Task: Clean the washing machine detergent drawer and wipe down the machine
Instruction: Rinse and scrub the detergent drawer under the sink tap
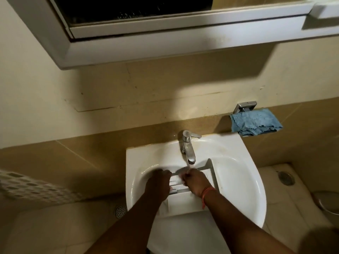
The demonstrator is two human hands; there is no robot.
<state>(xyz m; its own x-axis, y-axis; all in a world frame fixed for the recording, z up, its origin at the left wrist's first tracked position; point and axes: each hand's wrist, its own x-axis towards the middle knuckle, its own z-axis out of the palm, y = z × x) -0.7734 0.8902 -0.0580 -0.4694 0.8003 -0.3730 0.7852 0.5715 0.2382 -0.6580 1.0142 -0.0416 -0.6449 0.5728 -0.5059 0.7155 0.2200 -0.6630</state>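
A white detergent drawer lies in a white washbasin, under water running from a chrome tap. The left hand grips the drawer's left side, fingers curled over it. The right hand, fingers clenched on the drawer's middle, wears a red wrist thread. A blue cloth sits on a wall holder beside the basin
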